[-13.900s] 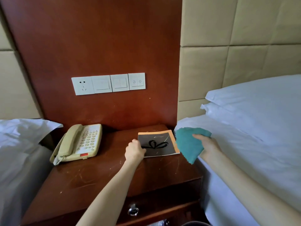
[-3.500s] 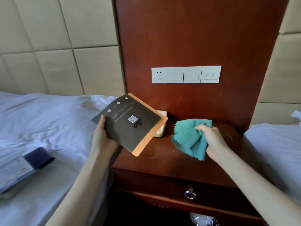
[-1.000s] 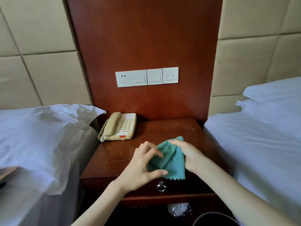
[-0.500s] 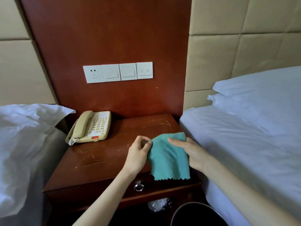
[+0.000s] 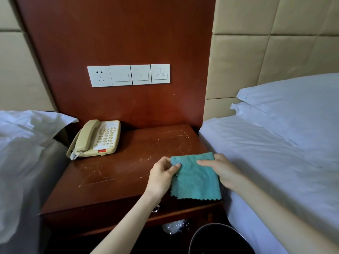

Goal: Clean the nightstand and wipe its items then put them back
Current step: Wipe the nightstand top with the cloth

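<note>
Head view shows one beige telephone [image 5: 95, 139] at the back left of the scratched nightstand [image 5: 113, 173], and one teal cloth [image 5: 196, 177] spread over its front right corner. Both hands pinch the cloth's top edge: left hand [image 5: 161, 176] at the left corner, right hand [image 5: 222, 171] at the right. One dark bin [image 5: 220, 239] below is cut off by the frame.

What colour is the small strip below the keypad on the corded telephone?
Red, on the beige corded telephone standing on the wooden nightstand; head view.
</note>
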Available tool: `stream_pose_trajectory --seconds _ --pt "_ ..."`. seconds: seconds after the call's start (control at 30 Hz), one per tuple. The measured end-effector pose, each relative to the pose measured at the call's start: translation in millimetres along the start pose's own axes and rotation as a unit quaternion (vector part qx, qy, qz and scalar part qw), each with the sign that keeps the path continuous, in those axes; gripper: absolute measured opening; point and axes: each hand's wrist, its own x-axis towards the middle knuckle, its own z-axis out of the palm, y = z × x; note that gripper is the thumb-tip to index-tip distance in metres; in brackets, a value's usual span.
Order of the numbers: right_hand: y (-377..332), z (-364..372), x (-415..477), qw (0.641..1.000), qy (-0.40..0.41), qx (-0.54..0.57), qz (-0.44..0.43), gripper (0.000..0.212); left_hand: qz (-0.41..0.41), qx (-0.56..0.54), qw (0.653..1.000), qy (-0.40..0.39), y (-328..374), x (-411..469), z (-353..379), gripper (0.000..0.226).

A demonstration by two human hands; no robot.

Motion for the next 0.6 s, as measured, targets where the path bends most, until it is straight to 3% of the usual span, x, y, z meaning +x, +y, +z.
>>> stream_pose_trajectory --seconds 0.1,0.17,0.27,0.43,0.53,0.6 --pt "1 -8 15 0.992 0.104 -0.064 -0.023 0.014 0.007 0.028 1.000 0.010 5 10 10 0.011" --pt "-1 -15 27 0.977 0.165 -0.130 -0.035 0.021 -0.015 0.019 1.000 0.000 9 18 19 0.018" --pt "-1 -24 40 0.945 0.200 -0.254 -0.057 0.028 -0.038 0.004 0.999 -0.015 7 27 27 0.027" --pt "13 -33 42 0.883 0.184 -0.419 -0.106 0.060 -0.017 0.073 0.997 -0.027 -3 29 24 0.033" --pt "21 -35 40 0.798 0.186 -0.558 -0.133 0.051 0.011 0.105 0.994 -0.030 -7 26 18 0.028" --pt "26 -31 37 0.790 0.130 -0.582 -0.144 0.045 0.036 0.128 0.991 -0.028 -10 24 15 0.026"
